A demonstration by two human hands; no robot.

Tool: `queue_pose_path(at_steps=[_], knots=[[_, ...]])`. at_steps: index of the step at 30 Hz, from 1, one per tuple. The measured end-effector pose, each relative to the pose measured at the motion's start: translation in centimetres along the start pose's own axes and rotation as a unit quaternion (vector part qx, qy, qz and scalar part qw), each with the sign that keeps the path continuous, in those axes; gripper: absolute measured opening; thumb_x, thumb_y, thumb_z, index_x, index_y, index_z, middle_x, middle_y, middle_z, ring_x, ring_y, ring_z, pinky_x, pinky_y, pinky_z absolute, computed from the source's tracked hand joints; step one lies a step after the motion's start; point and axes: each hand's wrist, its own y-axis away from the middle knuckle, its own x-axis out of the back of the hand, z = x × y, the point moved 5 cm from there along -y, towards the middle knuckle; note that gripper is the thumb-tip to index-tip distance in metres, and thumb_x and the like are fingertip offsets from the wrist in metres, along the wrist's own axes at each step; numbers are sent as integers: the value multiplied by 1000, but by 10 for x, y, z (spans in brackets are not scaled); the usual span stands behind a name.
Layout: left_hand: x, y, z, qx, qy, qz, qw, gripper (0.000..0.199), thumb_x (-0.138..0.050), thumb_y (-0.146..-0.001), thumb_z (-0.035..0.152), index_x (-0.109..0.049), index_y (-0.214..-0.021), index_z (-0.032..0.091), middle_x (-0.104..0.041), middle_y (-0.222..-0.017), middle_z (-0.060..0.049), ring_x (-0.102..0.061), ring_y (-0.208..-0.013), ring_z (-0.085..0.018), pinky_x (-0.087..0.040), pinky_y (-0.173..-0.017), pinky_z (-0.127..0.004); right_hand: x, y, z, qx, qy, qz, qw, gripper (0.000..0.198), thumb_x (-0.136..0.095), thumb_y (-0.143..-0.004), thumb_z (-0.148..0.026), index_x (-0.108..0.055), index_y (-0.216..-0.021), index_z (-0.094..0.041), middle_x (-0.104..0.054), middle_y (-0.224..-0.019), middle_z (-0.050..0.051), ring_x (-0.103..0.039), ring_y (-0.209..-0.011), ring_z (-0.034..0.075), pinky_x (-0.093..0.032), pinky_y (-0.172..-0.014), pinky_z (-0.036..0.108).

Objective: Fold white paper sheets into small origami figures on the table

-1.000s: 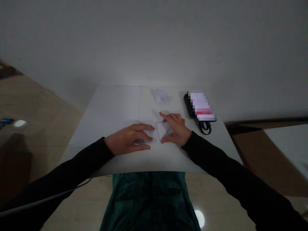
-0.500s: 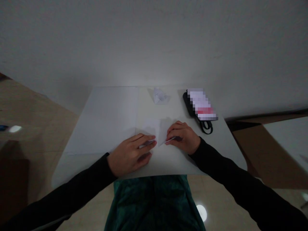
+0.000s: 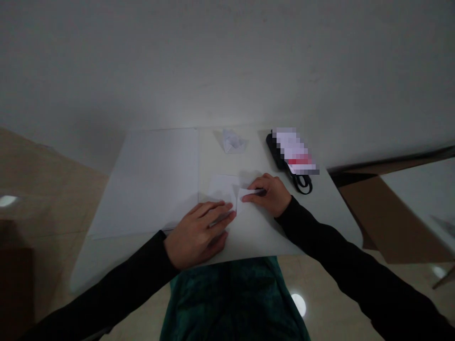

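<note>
Paper (image 3: 223, 186) lies on the table (image 3: 272, 237), right side pinched in the right hand (image 3: 273, 193)'s grip. The left hand (image 3: 197, 233), fingers parted, touches it.

dim light leaves soft shadows on the wall (image 3: 213, 61) and glare on the floor (image 3: 67, 189).

White, round-cornered tabletop (image 3: 265, 239) seen against plain grey wall (image 3: 213, 61). Far-left corner covered by large, flat white paper sheet (image 3: 152, 180). Near middle of far edge, small whitish, translucent, crumpled-looking piece (image 3: 232, 143) noted; material not determined. Toward far-right corner, elongated black case (image 3: 274, 152) partly covered by pixelated white-and-red rectangular item (image 3: 291, 144); black strap loop (image 3: 301, 187) seen at near end. Beyond right edge, second white flat surface (image 3: 423, 199) and flat brown panel (image 3: 387, 222) observed; beyond left edge, tan floor (image 3: 57, 189).
</note>
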Motion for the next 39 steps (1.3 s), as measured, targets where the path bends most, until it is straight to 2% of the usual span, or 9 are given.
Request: queue_pose_path(at_steps=[9, 15, 19, 23, 26, 29, 32, 35, 39], knots=[[-2, 5, 2, -11, -15, -46, 999, 57, -52, -84, 22, -40, -138, 9, -48, -140, -14, -42, -128, -29, -43, -101, -46, -7, 8, -5, -89, 50, 76, 992, 17, -74, -71, -35, -67, -67, -20, -68, -71, 1, -57, -79, 20, -31, -82, 40], [0, 6, 0, -18, -7, -57, 998, 50, -52, -84, 22, -46, -132, 11, -47, -140, -14, -40, -129, -29, -41, -101, -47, -6, 5, -8, -139, 49, 74, 986, 16, -77, -65, -34, -68, -66, -21, -66, -69, 3, -58, -76, 22, -34, -83, 44], [1, 0, -6, -21, 6, -89, 996, 44, -51, -84, 24, -49, -127, 13, -43, -144, -11, -40, -126, -29, -40, -101, -47, -4, 3, -8, -135, 27, 83, 987, 18, -78, -61, -33, -65, -67, -21, -65, -67, 1, -59, -73, 22, -38, -79, 42], [1, -7, -9, -29, 12, -123, 992, 43, -52, -83, 26, -50, -123, 14, -40, -146, -9, -41, -121, -30, -39, -99, -48, -3, 4, -5, -133, -25, 107, 985, 33, -79, -57, -30, -60, -82, -22, -62, -66, -3, -58, -63, 16, -39, -70, 34], [2, -9, -10, -26, 20, -126, 991, 42, -51, -83, 24, -50, -123, 14, -43, -144, -8, -41, -119, -30, -39, -98, -48, -4, 5, -4, -138, -42, 107, 984, 37, -78, -57, -32, -57, -86, -22, -60, -63, -5, -56, -57, 14, -38, -68, 32], [3, -10, -11, -20, 40, -122, 991, 42, -50, -83, 22, -50, -123, 14, -47, -141, -9, -41, -119, -28, -39, -99, -46, -4, 7, -4, -137, -33, 112, 984, 37, -79, -57, -34, -56, -84, -22, -63, -66, -4, -58, -63, 16, -37, -74, 35], [2, -9, -15, -19, 59, -116, 991, 56, -51, -82, 19, -39, -137, 13, -48, -139, -9, -41, -119, -26, -39, -99, -44, -5, 8, -3, -135, -13, 114, 984, 35, -79, -58, -34, -57, -82, -22, -66, -73, -2, -61, -74, 20, -34, -81, 40], [0, -6, -17, -36, 63, -119, 990, 65, -49, -84, 20, -28, -145, 17, -42, -145, -7, -40, -121, -26, -37, -101, -45, -6, 8, -3, -132, -3, 107, 985, 32, -78, -60, -34, -57, -81, -22, -68, -77, 0, -62, -79, 22, -31, -83, 42], [-1, -4, -19, -44, 61, -122, 990, 65, -49, -84, 20, -28, -145, 20, -38, -148, -6, -40, -122, -26, -37, -101, -47, -6, 7, -4, -136, 0, 104, 985, 33, -78, -60, -34, -55, -80, -22, -67, -76, -1, -61, -78, 21, -30, -82, 41]])
